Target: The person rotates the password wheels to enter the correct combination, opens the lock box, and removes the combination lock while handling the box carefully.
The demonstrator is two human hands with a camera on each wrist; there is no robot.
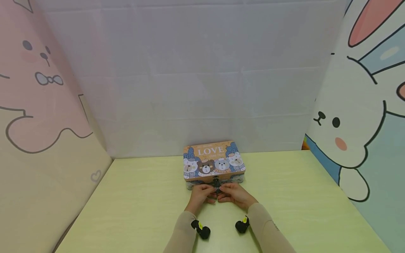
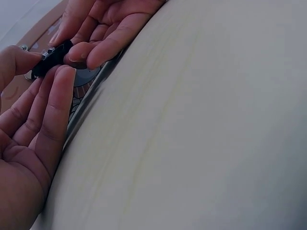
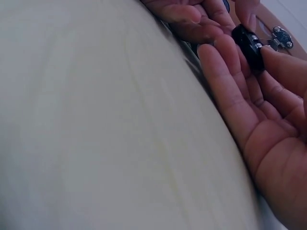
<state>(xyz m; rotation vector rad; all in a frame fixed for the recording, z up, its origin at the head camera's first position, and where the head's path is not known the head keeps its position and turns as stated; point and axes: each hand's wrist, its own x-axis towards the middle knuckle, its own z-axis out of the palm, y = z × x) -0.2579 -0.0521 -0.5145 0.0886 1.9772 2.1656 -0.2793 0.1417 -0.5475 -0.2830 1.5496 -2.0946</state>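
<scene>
A tin box with a lid printed with bears and the word LOVE sits on the table. At its front clasp hangs a small black padlock with silver parts on its face. My left hand pinches one end of the padlock between thumb and fingers. From the other side my right hand pinches the opposite end. In the left wrist view, the thumbs lie on the face of the padlock and fingers curl beneath it. The hands partly cover the box's front wall.
The pale yellow-green table spreads around the box and forearms. Behind it hangs a white sheet. Cartoon-printed panels stand at the left and right. A black wrist camera is strapped to the left sleeve.
</scene>
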